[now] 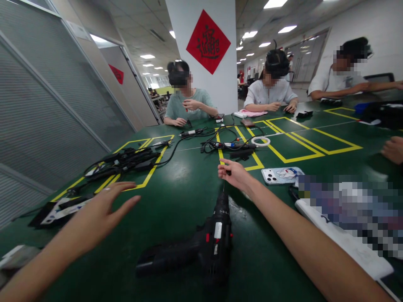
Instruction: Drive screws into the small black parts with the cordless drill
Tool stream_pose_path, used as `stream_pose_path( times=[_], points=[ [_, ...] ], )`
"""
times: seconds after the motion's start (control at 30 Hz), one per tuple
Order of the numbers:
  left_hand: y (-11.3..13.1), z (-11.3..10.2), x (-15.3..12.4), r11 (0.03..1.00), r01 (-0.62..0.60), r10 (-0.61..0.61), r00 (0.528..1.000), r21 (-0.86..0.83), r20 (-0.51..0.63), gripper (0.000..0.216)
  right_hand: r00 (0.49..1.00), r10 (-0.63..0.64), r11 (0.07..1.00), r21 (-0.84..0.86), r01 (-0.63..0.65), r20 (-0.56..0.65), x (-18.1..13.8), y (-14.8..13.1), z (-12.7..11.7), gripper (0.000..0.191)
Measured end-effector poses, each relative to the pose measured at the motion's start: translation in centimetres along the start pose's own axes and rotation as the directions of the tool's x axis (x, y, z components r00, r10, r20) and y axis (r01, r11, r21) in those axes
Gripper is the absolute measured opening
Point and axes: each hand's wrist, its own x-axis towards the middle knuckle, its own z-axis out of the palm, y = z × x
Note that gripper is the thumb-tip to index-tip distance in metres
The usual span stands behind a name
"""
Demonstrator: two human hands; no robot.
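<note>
A black cordless drill (215,239) lies on its side on the green table, its handle to the left and its chuck facing away from me. A thin bit runs from the chuck up to my right hand (232,174). The fingers of that hand are curled closed around a small dark thing, too little of which shows to name. Whether they also touch the bit, I cannot tell. My left hand (105,214) hovers over the table to the left of the drill, thumb and fingers apart, with nothing in it.
Tangled black cables (126,161) lie at left, more cables and pen-like tools (226,146) ahead. A phone (281,175) and a white power strip (343,239) are at right. Yellow tape (302,158) marks the table (185,188). Several people sit around it.
</note>
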Motion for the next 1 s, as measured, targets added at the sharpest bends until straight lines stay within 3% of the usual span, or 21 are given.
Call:
stream_pose_path(
  times=[0.07, 0.17, 0.23, 0.33, 0.43, 0.6, 0.83, 0.93, 1.0],
  points=[
    [3.8, 1.8, 2.2, 0.974, -0.163, 0.172, 0.984, -0.160, 0.044, 0.042, 0.995, 0.052, 0.999, 0.010, -0.053, 0.086, -0.5, 0.4, 0.6, 0.049],
    [10.4, 4.7, 5.8, 0.897, -0.332, 0.334, 0.942, -0.291, -0.046, 0.046, 0.977, 0.081, 0.997, -0.001, -0.082, 0.196, -1.0, 0.9, 1.1, 0.049],
    [13.8, 6.2, 7.8, 0.861, -0.372, 0.375, 0.925, -0.346, -0.061, 0.045, 0.973, 0.085, 0.996, -0.015, -0.084, 0.215, -1.1, 1.1, 1.3, 0.047],
    [16.1, 7.6, 9.8, 0.831, -0.363, 0.408, 0.913, -0.421, 0.019, 0.032, 0.986, 0.070, 0.997, -0.027, -0.067, 0.153, -1.0, 1.2, 1.3, 0.046],
    [16.2, 8.4, 10.5, 0.803, -0.295, 0.390, 0.917, -0.518, 0.082, 0.027, 0.996, 0.030, 0.999, -0.015, -0.029, 0.086, -0.7, 1.3, 1.4, 0.050],
    [15.9, 8.9, 10.1, 0.799, -0.249, 0.346, 0.935, -0.547, 0.079, 0.035, 0.999, -0.011, 0.999, -0.046, 0.013, 0.033, -0.8, 1.9, 2.0, 0.067],
    [16.2, 7.3, 9.1, 0.837, -0.331, 0.389, 0.920, -0.436, 0.049, 0.026, 0.998, -0.055, 0.995, -0.084, 0.055, 0.005, -0.9, 2.9, 3.5, 0.082],
    [13.8, 5.2, 8.5, 0.877, -0.282, 0.323, 0.945, -0.389, 0.041, 0.032, 0.988, -0.154, 0.955, -0.260, 0.144, -0.017, -0.6, 2.6, 2.4, 0.066],
    [10.2, 3.2, 7.7, 0.924, -0.176, 0.208, 0.976, -0.340, 0.060, 0.039, 0.927, -0.363, 0.814, -0.515, 0.267, -0.093, -0.3, 2.0, 0.7, 0.048]
  ],
)
